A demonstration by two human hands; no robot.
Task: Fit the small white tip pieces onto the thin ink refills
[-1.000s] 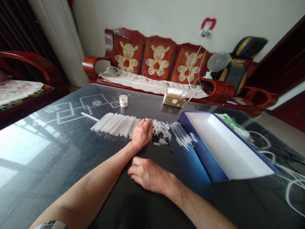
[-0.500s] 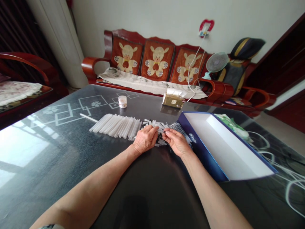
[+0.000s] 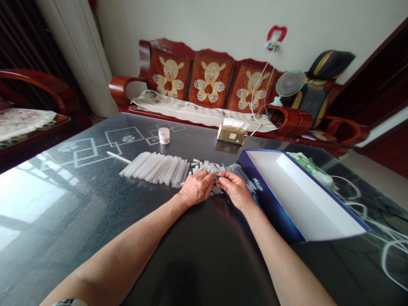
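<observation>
Table: Bare dark table (image 3: 191, 255) lay nearer than both hands, the widest open room for moving.
Left hand: The left hand (image 3: 195, 190) rested curled, knuckles up, fingertips at the heap's near edge.
Right hand: The right hand (image 3: 236, 190) curled likewise, fingertips meeting the left's; whether either pinched a piece could not be told.
Heap: Small plastic pieces (image 3: 206, 166) sat just beyond the fingertips. They were probably light, stiff and slick, best pinched singly across the sides.
Left flank: Clear tubes (image 3: 156, 168) lay beyond the left hand, likely to roll.
Right flank: Thin rods (image 3: 239, 171) fanned beyond the right hand; the blue box (image 3: 270, 199) wall stood close, limiting sideways room.
Far: A small jar (image 3: 164, 135) stood well beyond.
</observation>
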